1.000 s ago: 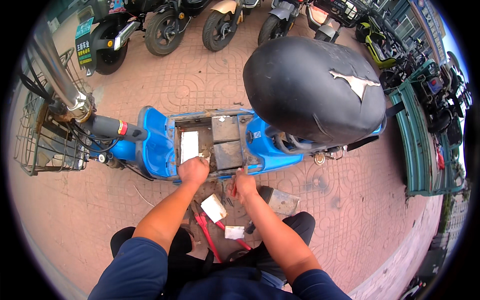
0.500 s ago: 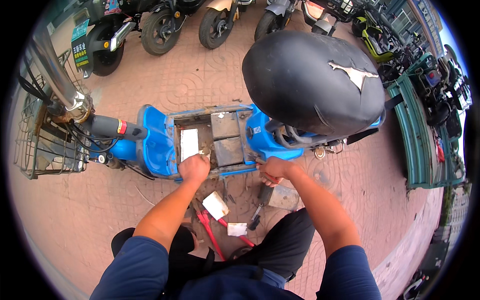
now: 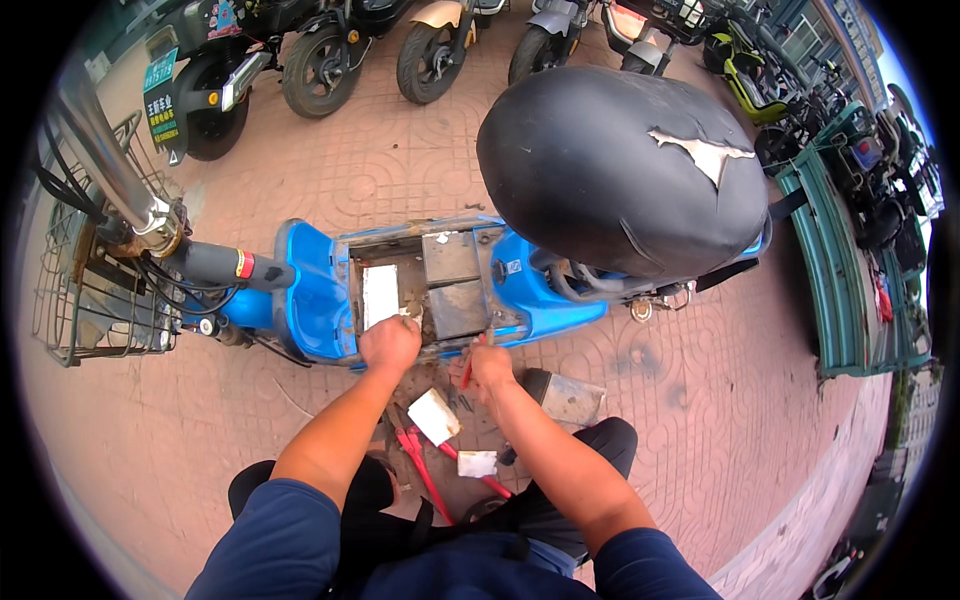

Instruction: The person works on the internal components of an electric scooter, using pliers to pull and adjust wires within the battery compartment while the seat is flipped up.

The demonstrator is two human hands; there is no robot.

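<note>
A blue electric scooter (image 3: 318,300) stands crosswise in front of me, its floor compartment uncovered. Inside, two dark battery blocks (image 3: 452,260) sit beside a white foam piece (image 3: 380,293). My left hand (image 3: 391,343) is closed at the compartment's near edge, next to the foam; what its fingers hold is hidden. Farther right, my right hand (image 3: 486,366) grips red-handled pliers (image 3: 466,374) at the near rim, close to the nearer battery block. The jaws are mostly hidden by the hand.
Below the scooter lie a foam block (image 3: 434,417), a smaller foam piece (image 3: 477,463), red long-handled cutters (image 3: 425,470) and another dark battery block (image 3: 572,399). A torn black seat (image 3: 620,170) tilts up at right. Parked scooters line the back; a green cart (image 3: 830,270) stands right.
My right hand has moved left along the scooter's near rim with the pliers, from beside the blue rear body to the nearer battery block. My left hand stays almost in place.
</note>
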